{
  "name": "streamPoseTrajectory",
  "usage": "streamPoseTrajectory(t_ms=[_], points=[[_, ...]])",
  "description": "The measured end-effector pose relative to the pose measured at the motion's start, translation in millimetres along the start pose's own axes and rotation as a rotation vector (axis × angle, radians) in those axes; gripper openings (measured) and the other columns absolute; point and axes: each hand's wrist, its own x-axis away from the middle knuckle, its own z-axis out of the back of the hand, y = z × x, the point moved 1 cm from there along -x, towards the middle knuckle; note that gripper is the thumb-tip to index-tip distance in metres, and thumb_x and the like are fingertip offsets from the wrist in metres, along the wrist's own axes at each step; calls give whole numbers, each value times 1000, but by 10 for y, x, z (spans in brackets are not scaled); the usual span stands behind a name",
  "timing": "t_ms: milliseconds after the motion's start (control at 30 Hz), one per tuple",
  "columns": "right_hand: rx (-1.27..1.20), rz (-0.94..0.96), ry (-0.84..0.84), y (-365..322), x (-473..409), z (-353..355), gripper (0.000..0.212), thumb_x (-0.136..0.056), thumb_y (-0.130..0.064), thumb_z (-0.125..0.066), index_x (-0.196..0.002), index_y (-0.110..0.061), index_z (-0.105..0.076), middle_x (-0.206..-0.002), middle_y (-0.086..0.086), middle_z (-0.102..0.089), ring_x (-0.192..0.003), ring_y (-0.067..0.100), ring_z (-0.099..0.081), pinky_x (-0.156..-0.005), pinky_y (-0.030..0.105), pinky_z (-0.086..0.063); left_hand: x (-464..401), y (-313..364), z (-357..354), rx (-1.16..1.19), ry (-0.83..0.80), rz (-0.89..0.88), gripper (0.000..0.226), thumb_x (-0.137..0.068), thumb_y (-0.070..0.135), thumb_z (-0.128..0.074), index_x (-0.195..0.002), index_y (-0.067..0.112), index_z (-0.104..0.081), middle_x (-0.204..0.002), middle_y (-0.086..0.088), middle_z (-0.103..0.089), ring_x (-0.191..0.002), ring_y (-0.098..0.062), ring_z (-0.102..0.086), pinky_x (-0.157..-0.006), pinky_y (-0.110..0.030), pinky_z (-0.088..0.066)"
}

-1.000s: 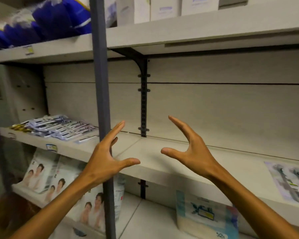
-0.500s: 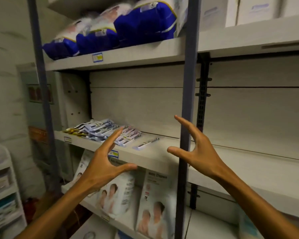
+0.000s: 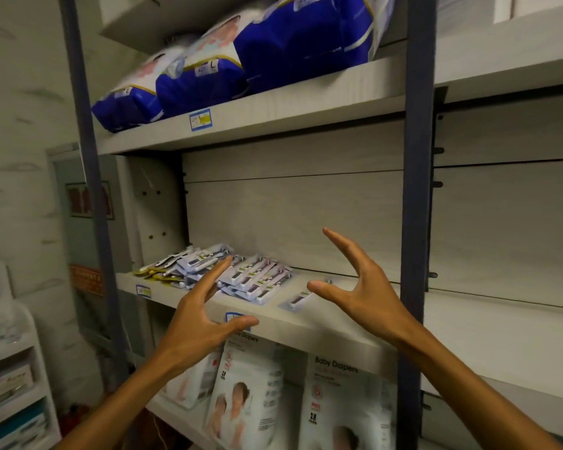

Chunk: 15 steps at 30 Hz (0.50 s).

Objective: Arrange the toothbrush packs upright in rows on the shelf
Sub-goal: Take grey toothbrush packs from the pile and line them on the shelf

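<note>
Reaching closer than before, left hand (image 3: 195,319) and right hand (image 3: 364,293) stay spread and empty; toothbrush packs (image 3: 241,274) lie flat on the shelf (image 3: 322,329) just beyond the fingers.

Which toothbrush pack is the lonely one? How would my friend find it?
Find the middle shelf, under the blue bags. A messy pile of packs lies flat there. The lonely pack lies flat alone just right of the pile, below the right hand's thumb.

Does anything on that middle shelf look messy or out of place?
Yes. The toothbrush packs lie flat in a loose, overlapping heap on the shelf instead of standing in rows, and one single pack lies apart to their right. Neither hand holds anything.
</note>
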Motion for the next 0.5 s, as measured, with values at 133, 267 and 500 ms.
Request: streamPoseTrajectory(t_ms=[133, 267, 500], points=[[-43, -21, 27, 210, -233, -94, 87, -68, -59, -66, -144, -44, -27, -151, -22, -30, -137, 0, -29, -108, 26, -31, -379, -203, -33, -10, 39, 23, 86, -60, 46, -78, -135, 51, -35, -130, 37, -30, -122, -6, -35, -100, -40, -44], [-81, -32, 39, 368, -422, -159, 86, -67, -62, -65, -143, -47, -28, -149, -26, -30, -136, -3, -29, -109, 26, -31, -737, -406, -101, -9, 81, 50, 63, -70, 39, -73, -119, 55, -37, -130, 24, -36, -128, -16, -40, -97, -41, -46], [-110, -39, 43, 417, -642, -380, 84, -68, -58, -65, -142, -48, -28, -147, -30, -29, -135, -6, -28, -107, 23, -29, -1400, -1044, -70, -194, 129, 116, 53, -80, 39, -68, -129, 24, -54, -131, -2, -57, -118, -21, -55, -94, -36, -50]])
